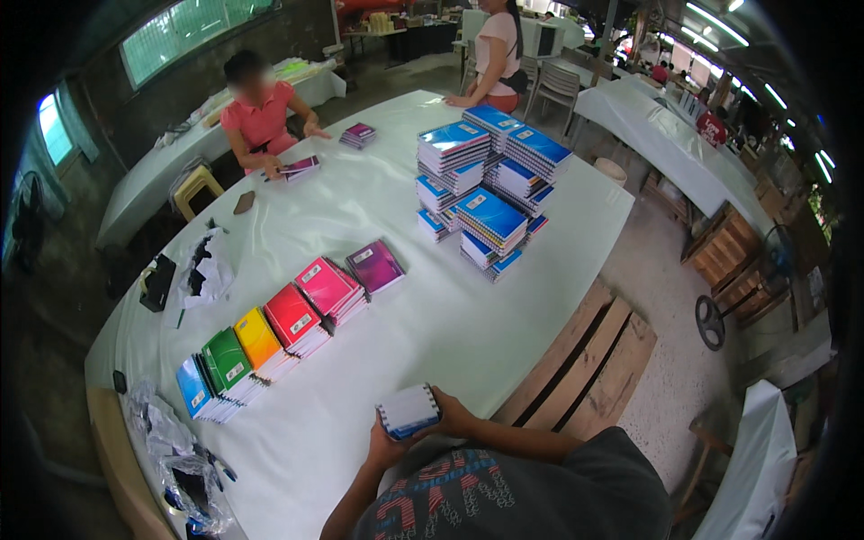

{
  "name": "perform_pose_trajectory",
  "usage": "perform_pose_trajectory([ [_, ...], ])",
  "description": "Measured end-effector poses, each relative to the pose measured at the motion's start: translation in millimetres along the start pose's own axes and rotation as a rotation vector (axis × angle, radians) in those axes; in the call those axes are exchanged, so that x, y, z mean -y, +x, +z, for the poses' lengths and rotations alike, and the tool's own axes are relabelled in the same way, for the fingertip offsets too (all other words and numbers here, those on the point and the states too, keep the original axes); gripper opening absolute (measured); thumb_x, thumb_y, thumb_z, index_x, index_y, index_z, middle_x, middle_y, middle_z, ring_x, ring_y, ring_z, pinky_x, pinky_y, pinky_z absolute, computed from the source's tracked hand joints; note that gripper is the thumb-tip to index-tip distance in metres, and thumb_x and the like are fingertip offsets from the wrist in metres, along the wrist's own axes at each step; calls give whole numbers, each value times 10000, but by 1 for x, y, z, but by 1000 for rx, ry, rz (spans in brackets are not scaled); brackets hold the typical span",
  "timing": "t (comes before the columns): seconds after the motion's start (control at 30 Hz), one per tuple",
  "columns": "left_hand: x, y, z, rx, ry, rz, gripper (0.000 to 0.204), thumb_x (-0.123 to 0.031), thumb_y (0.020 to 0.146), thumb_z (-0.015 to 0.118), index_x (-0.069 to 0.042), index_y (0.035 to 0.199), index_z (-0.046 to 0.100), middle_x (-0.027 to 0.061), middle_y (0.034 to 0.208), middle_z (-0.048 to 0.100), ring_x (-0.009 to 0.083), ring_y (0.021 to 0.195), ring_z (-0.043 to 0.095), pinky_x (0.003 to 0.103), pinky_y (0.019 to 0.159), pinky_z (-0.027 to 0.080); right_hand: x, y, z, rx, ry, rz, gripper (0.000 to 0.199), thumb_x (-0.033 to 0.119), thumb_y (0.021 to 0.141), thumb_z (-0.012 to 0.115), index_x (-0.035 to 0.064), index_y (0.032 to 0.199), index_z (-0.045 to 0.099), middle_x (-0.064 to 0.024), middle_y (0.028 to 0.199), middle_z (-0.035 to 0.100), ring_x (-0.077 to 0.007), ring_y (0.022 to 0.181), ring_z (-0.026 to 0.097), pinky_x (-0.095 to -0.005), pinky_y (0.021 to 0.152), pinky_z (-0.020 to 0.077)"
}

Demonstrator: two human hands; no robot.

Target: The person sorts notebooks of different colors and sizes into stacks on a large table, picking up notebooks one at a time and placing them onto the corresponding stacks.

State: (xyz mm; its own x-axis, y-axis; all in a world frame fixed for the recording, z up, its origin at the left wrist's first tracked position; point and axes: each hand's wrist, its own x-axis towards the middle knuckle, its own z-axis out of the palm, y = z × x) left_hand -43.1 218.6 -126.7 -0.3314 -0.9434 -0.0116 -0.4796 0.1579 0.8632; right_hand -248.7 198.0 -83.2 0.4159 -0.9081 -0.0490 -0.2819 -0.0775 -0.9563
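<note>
Close to my body, above the near edge of the table, a small stack of spiral notebooks [407, 407] is gripped between both hands. A pale face lies on top, with blue showing along the near side. My left hand [385, 442] wraps the stack's near left corner, and my right hand [449, 415] closes around its right side. Ahead and to the left runs a row of notebook stacks: blue [193, 385], green [226, 358], yellow [258, 337], red [292, 317], pink [327, 283] and purple [376, 265].
Tall piles of blue notebooks [490, 216] stand on the white-covered table [432, 337]. Plastic wrapping [166, 432] and pliers [222, 465] lie at left. A person in pink [263, 121] handles purple notebooks [300, 167] across the table; another person [497, 58] stands behind. A wooden bench [585, 360] flanks the right.
</note>
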Motion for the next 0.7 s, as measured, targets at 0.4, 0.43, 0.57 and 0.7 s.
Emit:
perform_pose_trajectory([
  [0.4,-78,23,-58,612,-585,-361,810,-59,628,789,-11,1309,352,121,1167,556,229,1068,552,370,940,444,40,-26,-11,65,537,420,1025,351,700,775,-3,1397,113,-223,1341,345,-326,1269,343,-438,1055,293],
  [0.43,-81,24,-55,590,-569,-327,799,-71,629,793,-11,1298,362,123,1160,560,234,1067,553,369,938,445,32,-27,-3,-28,511,367,1036,357,694,782,-24,1380,106,-228,1306,363,-318,1242,371,-421,1035,322],
  [0.57,-71,8,-32,290,-393,-125,773,-115,626,813,0,1257,382,149,1155,564,254,1074,555,360,930,446,20,-30,15,-266,369,179,1006,313,682,803,-17,1355,132,-205,1261,392,-281,1208,408,-392,1009,356],
  [0.7,-51,5,-17,84,-234,-63,712,-139,605,823,-23,1196,444,157,1174,546,296,1048,561,362,879,465,26,-22,8,-172,361,6,903,178,676,811,40,1323,196,-154,1249,395,-258,1186,415,-387,994,363],
])
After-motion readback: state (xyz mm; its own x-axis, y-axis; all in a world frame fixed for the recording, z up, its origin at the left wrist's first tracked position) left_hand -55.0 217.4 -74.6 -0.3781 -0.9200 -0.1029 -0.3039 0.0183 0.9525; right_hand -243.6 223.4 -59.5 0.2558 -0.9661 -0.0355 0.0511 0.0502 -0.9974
